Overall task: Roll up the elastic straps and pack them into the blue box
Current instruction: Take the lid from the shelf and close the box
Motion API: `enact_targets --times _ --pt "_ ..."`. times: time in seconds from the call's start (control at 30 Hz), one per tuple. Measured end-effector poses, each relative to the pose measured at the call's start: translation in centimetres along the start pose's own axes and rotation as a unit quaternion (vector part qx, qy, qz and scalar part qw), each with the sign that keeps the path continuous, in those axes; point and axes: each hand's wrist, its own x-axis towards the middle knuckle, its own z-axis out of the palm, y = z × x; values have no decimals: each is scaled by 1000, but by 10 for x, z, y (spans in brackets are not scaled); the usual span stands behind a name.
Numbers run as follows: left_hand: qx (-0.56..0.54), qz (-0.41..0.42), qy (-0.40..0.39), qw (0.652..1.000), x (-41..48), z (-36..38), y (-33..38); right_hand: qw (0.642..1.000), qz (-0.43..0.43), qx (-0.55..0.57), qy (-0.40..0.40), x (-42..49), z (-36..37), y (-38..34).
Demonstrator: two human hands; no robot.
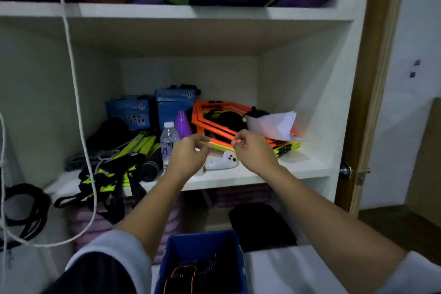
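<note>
My left hand and right hand hover close together in front of the smooth white shelf. The fingers are curled and each thumb tip meets its forefinger. I cannot tell whether anything thin is pinched between them.

Just beyond them lie a rounded white plastic controller, a clear ribbed water bottle and a glossy purple cone. Farther back on the right, angular orange frames are stacked under folded white paper.

To the left, flat woven elastic straps, black and neon yellow, sprawl in a tangle and hang over the shelf's front edge. Nearest me, the blue box, rigid and square-cornered, stands open with dark coiled straps and an orange cord inside. A twisted white rope hangs at far left.
</note>
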Motion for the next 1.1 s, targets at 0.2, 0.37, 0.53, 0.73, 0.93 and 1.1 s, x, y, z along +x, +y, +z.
enact_targets --times 0.2,0.37,0.53,0.73,0.93,1.1 --pt "-43 17 85 995 58 -52 35 989 5 23 147 72 -36 -30" --pt "-86 27 151 984 117 -79 54 956 85 114 257 129 -84 -45" --pt "-69 12 184 980 186 -102 96 944 104 171 261 197 -138 -58" --pt "-46 19 185 981 250 -112 137 958 80 151 231 263 -166 -70" --pt "-119 19 128 984 266 -100 147 954 69 190 220 283 -151 -60" --pt "-150 5 198 969 253 -100 158 938 42 232 253 266 -155 -68"
